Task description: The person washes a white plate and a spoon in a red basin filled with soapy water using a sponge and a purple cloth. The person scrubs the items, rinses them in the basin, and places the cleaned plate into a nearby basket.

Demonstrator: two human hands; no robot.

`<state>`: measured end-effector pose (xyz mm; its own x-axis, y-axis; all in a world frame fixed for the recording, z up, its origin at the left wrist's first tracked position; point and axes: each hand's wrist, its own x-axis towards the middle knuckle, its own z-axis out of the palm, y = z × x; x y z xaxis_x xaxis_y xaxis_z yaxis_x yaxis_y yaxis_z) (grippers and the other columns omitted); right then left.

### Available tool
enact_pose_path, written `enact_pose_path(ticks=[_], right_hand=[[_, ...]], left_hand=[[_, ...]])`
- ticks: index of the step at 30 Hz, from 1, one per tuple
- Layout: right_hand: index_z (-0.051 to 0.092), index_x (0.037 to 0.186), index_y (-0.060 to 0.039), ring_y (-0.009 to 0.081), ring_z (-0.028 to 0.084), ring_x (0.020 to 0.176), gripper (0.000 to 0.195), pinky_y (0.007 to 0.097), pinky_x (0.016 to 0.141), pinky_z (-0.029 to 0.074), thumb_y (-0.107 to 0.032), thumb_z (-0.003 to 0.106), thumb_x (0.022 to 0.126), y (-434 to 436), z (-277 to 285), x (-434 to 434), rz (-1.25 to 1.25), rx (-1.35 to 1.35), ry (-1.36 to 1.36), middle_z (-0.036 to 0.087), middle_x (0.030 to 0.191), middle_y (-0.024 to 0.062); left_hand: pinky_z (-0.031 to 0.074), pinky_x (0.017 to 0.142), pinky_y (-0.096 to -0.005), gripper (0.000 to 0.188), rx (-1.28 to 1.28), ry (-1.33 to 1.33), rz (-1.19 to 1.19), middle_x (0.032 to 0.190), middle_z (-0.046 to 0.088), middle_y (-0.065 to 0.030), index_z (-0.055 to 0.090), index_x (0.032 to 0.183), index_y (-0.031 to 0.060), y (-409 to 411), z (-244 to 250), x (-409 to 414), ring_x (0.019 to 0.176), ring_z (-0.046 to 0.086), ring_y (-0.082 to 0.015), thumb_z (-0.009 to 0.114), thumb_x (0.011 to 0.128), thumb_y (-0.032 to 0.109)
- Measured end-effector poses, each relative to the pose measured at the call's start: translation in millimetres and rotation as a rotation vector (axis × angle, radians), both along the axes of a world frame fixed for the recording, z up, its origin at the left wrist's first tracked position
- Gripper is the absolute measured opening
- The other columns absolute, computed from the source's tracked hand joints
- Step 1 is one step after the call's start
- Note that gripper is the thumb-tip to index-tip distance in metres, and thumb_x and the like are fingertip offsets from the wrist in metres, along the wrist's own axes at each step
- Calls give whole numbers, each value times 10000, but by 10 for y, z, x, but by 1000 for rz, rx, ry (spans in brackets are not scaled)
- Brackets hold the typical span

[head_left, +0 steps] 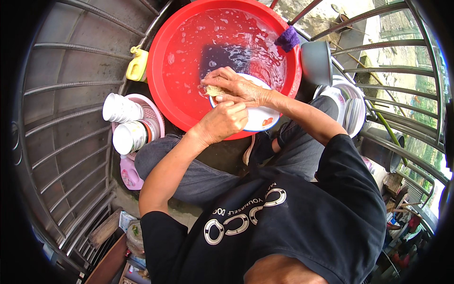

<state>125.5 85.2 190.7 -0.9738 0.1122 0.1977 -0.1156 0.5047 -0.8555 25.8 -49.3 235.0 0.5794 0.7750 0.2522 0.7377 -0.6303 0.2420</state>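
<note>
A large red plastic tub [177,106] holds soapy water, with a dark square shape [225,58] under the surface. Over its near side, a white enamel dish with a blue rim [260,119] and a red pattern is tilted. My left hand [225,122] is closed at the dish's left edge, its fingertips partly hidden. From the right, my right hand [241,88] reaches across the dish and presses a tan fibrous scrubber [214,91] near its far left edge. The two hands are very close together.
Left of the tub are a yellow jug [137,64], stacked white bowls [124,108] in a pink basket [156,113], and a pink bottle [130,174]. A purple cloth [288,38] hangs on the rim. A grey pot [315,62] and a basket of plates [354,110] stand right, beside metal railings.
</note>
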Motion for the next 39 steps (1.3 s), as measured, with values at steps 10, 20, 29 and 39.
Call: enact_pose_path(ticks=[10, 20, 29, 39], right_hand=[[616, 1051, -43, 312, 604, 868, 283, 395, 711, 520, -78, 685, 779, 80, -168, 253, -455, 480, -215, 538, 977, 141], [550, 1001, -23, 383, 610, 842, 265, 438, 734, 505, -109, 689, 793, -202, -197, -148, -149, -172, -112, 558, 918, 158], [523, 1161, -76, 426, 608, 986, 380, 506, 822, 515, -271, 645, 859, 1209, -2080, 905, -864, 282, -796, 563, 1124, 252], [590, 1217, -118, 162, 641, 913, 334, 311, 791, 556, -17, 582, 898, 210, -2490, 412, -924, -1469, -348, 660, 1063, 66]], left_hand=[[487, 655, -297, 79, -25, -14, 31, 777, 586, -45, 608, 746, 32, -80, 5, -93, 777, 593, -170, 629, 678, 65], [529, 681, -327, 124, -165, -172, 54, 835, 630, -64, 626, 781, 11, -158, -85, -20, 787, 627, -204, 662, 667, 44], [536, 673, -304, 243, -538, -882, 957, 776, 696, -87, 681, 940, -64, -180, -218, -303, 717, 662, -164, 692, 711, 18], [509, 756, -269, 286, -656, -1554, 1439, 894, 689, -69, 658, 975, -48, -42, -550, -641, 808, 652, -142, 710, 694, -44]])
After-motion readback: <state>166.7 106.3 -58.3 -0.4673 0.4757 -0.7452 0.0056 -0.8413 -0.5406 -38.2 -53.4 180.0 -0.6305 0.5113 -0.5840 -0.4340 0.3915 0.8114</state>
